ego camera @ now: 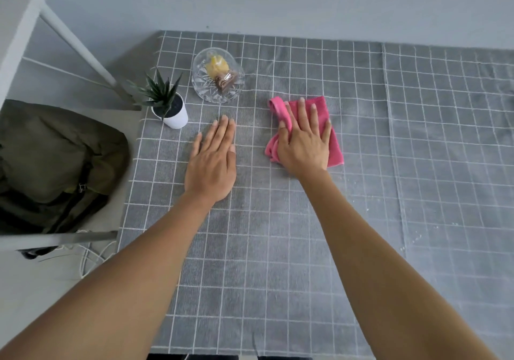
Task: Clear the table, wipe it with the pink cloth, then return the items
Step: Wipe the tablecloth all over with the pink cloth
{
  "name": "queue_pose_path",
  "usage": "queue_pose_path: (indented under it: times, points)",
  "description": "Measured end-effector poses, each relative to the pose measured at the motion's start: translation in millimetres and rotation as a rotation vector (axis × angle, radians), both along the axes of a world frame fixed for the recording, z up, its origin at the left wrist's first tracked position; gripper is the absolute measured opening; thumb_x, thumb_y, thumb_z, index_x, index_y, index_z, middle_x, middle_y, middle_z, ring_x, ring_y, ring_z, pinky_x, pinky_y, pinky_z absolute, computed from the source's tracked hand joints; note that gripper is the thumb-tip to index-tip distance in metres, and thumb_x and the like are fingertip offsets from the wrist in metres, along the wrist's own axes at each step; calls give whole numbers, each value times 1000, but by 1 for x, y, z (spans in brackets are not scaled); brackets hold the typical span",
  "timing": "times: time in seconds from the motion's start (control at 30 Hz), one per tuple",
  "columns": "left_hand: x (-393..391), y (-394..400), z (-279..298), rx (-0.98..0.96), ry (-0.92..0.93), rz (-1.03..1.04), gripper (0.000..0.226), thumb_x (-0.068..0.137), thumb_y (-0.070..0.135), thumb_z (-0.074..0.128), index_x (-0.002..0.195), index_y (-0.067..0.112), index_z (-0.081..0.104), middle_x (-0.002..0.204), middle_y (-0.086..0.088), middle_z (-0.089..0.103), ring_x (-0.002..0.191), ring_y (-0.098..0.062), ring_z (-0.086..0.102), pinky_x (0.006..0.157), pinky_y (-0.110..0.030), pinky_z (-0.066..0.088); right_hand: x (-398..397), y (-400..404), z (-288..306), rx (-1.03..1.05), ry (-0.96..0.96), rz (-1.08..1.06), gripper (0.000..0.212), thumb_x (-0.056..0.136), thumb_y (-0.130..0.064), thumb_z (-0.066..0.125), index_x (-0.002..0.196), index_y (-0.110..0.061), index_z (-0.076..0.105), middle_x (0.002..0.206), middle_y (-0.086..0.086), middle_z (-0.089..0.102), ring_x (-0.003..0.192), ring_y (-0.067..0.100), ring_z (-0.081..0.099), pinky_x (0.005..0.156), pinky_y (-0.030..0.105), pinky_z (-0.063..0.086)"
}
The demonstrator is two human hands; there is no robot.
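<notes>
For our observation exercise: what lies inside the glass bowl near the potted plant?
Inside the glass bowl a yellow item sits toward the back and a brown item toward the front. The cut-glass pattern blurs both, so what they are, and anything beneath them, cannot be told.

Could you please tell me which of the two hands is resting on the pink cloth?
The right hand presses flat on the pink cloth; the left hand lies on the bare grey tablecloth.
</notes>
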State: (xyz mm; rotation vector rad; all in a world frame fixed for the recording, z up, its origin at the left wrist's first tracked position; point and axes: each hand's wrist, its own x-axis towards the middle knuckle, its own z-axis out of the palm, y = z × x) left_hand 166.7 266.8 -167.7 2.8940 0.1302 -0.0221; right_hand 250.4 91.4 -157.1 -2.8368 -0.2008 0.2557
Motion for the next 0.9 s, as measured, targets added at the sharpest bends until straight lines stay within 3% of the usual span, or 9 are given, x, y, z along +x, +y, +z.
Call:
queue_pose_path:
  times: [0.13,0.33,0.47,0.57,0.63,0.77,0.83,0.9]
  points:
    - [0,0,0,0,-15,-8,55,98,33,8,152,20,9,159,5,4,147,-9,0,120,-39,2,-31,31,3,-3,-15,102,54,100,-45,10,151,-34,-5,159,-5,-10,146,19,-15,116,52,-11]
    - [1,2,-2,-18,-32,-10,53,100,30,14,152,19,12,159,5,8,146,-9,3,120,-36,1,-44,8,3,40,-43,238,51,102,-44,13,150,-34,1,160,-8,-1,147,14,-8,118,46,-6]
    - [1,1,-2,-39,-20,-8,53,101,31,11,153,22,6,159,7,3,146,-8,-1,120,-36,-1,-33,-49,1,-34,-45,29,50,100,-45,7,145,-30,-10,159,-8,-8,146,14,-12,119,44,-7]
    - [1,3,-4,-38,-20,-13,52,102,29,13,153,21,5,159,5,2,146,-9,-1,119,-37,-2,-30,-92,3,-68,2,-179,53,100,-45,8,149,-30,-6,160,-6,-9,146,14,-11,118,45,-8]
    - [2,4,-3,-36,-7,-13,51,103,28,14,152,19,3,160,4,0,146,-11,-3,119,-38,-3,-31,-95,4,-62,25,-294,54,100,-44,9,151,-29,1,160,-6,-8,147,15,-10,118,46,-8]
    - [-11,-6,1,-66,29,-20,53,102,31,10,152,17,0,159,2,-5,146,-13,-9,118,-41,-9,-37,-55,6,3,37,-509,55,100,-43,11,151,-30,-3,160,-1,-10,146,19,-12,116,51,-10]
    - [-30,-16,1,-44,19,-21,55,100,33,7,152,17,1,159,2,-5,146,-14,-9,118,-42,-9,-45,-26,7,-10,44,-432,55,100,-44,10,151,-30,-5,159,0,-13,146,21,-15,115,53,-12]
    - [-45,-21,-2,-29,12,20,55,100,34,8,152,18,3,159,3,-1,147,-13,-6,118,-43,-7,-62,4,5,-12,14,-182,54,101,-44,10,150,-31,-6,159,-1,-13,146,21,-15,115,52,-14]
